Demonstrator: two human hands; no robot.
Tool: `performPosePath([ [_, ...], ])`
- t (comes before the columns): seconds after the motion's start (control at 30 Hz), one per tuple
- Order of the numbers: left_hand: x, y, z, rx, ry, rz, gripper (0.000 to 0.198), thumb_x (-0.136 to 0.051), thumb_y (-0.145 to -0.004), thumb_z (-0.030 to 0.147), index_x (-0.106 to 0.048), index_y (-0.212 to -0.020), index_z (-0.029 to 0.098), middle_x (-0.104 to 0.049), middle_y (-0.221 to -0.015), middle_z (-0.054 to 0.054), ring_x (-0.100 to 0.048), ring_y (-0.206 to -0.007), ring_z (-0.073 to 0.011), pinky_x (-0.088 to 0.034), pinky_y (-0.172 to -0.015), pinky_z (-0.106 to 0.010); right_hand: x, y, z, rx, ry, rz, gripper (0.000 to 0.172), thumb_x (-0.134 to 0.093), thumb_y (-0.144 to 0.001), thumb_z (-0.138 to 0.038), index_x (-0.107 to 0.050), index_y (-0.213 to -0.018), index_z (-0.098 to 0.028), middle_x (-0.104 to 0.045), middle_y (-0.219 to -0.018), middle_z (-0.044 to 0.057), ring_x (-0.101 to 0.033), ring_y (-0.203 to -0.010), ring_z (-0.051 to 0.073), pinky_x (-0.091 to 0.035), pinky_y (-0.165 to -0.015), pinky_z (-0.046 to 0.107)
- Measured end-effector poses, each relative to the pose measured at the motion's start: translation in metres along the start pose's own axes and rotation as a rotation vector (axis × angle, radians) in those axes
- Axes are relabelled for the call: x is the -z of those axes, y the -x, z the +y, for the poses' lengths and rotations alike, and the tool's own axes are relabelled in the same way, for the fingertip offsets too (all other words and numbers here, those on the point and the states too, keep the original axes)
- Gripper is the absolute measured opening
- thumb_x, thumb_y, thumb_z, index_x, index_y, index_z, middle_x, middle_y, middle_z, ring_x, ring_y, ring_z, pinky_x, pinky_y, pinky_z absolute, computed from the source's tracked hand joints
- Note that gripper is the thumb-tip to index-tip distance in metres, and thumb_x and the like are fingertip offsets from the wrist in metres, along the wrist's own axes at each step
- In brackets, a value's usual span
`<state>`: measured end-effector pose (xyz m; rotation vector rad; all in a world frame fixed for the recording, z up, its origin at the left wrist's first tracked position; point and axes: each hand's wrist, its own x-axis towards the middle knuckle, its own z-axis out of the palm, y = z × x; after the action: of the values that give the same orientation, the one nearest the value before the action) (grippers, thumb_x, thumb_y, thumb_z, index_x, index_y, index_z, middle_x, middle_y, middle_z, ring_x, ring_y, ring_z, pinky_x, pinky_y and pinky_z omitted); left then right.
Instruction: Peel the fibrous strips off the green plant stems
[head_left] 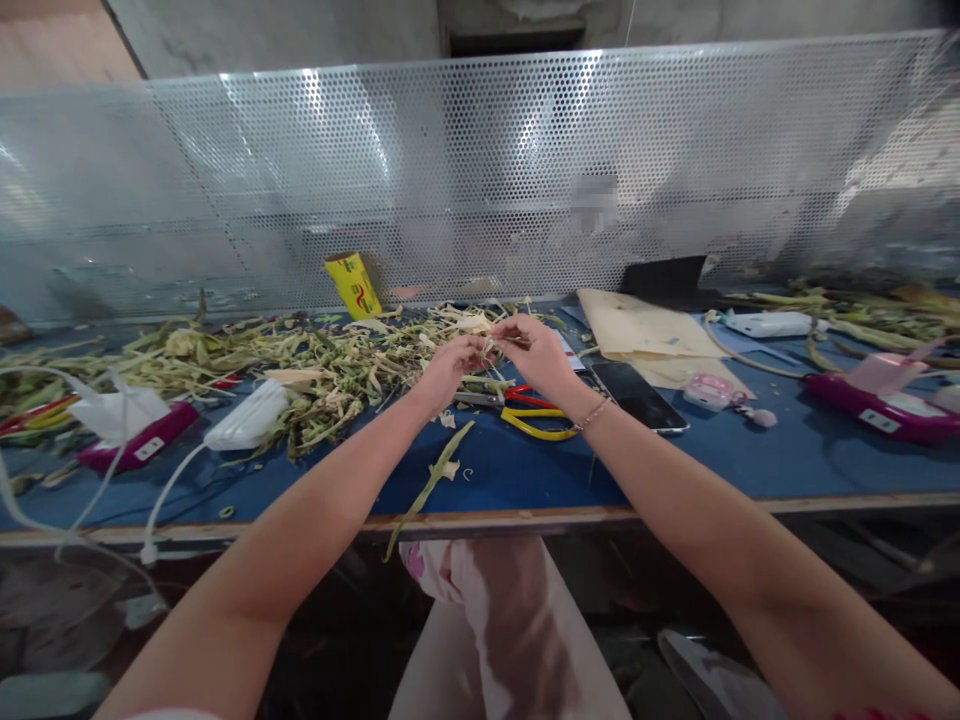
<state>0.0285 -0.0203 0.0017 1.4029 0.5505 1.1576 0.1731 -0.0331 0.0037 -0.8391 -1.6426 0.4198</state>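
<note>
My left hand (pixel 448 368) and my right hand (pixel 534 352) meet above the blue table (pixel 675 460), both pinched on a small pale plant strip (pixel 491 345) held between their fingertips. Under the hands lie yellow-and-red handled pliers (pixel 536 412). A heap of green and pale stalks and peelings (pixel 300 360) spreads to the left of the hands. One long green stalk (pixel 431 485) hangs over the table's front edge.
A black phone (pixel 637 395) and brown paper (pixel 645 330) lie to the right, with a small pink case (pixel 706 390) and a magenta device (pixel 885 405). At left are white cables (pixel 161 500), a white mask (pixel 247 420), a yellow box (pixel 354 285). A perforated metal screen (pixel 480 170) backs the table.
</note>
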Motion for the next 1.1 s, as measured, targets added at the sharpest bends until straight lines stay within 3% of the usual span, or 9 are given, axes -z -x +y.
performPosePath([
  [0.23, 0.009, -0.006, -0.009, -0.047, -0.125, 0.060, 0.022, -0.069, -0.061, 0.034, -0.066, -0.072, 0.015, -0.063, -0.071, -0.002, -0.057, -0.073, -0.0126, -0.041, -0.078, -0.029, 0.000, 0.000, 0.002, 0.022, 0.033, 0.019, 0.012, -0.050, -0.069, -0.011, -0.054, -0.077, -0.019, -0.059, -0.082, 0.004, -0.058, -0.078, 0.015, -0.049, -0.073, 0.032],
  [0.47, 0.006, -0.005, -0.007, -0.053, 0.043, 0.079, 0.021, -0.075, -0.054, 0.028, -0.064, -0.067, 0.015, -0.063, -0.072, -0.001, -0.057, -0.070, -0.0091, -0.044, -0.077, -0.028, 0.000, -0.001, 0.005, 0.054, 0.014, 0.114, 0.013, -0.050, -0.072, -0.012, -0.053, -0.082, -0.018, -0.051, -0.091, 0.004, -0.056, -0.072, 0.011, -0.050, -0.070, 0.031],
  [0.6, 0.004, -0.002, -0.004, -0.052, 0.098, 0.076, 0.021, -0.075, -0.054, 0.023, -0.066, -0.071, 0.015, -0.065, -0.074, -0.002, -0.059, -0.071, -0.0094, -0.045, -0.078, -0.028, 0.003, 0.001, 0.000, 0.128, 0.125, 0.156, 0.010, -0.049, -0.071, -0.010, -0.053, -0.077, -0.018, -0.047, -0.087, 0.005, -0.053, -0.075, 0.013, -0.049, -0.066, 0.030],
  [0.87, 0.005, -0.005, -0.004, -0.083, 0.080, 0.161, 0.025, -0.076, -0.049, 0.020, -0.065, -0.071, 0.015, -0.065, -0.068, 0.000, -0.061, -0.070, -0.0107, -0.046, -0.078, -0.029, 0.010, 0.008, -0.009, 0.308, 0.303, 0.164, 0.012, -0.049, -0.078, -0.023, -0.056, -0.088, -0.022, -0.047, -0.091, 0.006, -0.048, -0.089, 0.019, -0.046, -0.076, 0.038],
  [1.1, 0.008, -0.006, -0.006, -0.126, -0.020, 0.215, 0.025, -0.077, -0.047, 0.023, -0.065, -0.068, 0.015, -0.065, -0.066, -0.001, -0.060, -0.067, -0.0115, -0.047, -0.072, -0.029, 0.006, 0.002, 0.002, 0.398, 0.477, 0.081, 0.009, -0.054, -0.078, -0.025, -0.060, -0.082, -0.021, -0.046, -0.085, 0.007, -0.049, -0.078, 0.018, -0.046, -0.073, 0.037],
])
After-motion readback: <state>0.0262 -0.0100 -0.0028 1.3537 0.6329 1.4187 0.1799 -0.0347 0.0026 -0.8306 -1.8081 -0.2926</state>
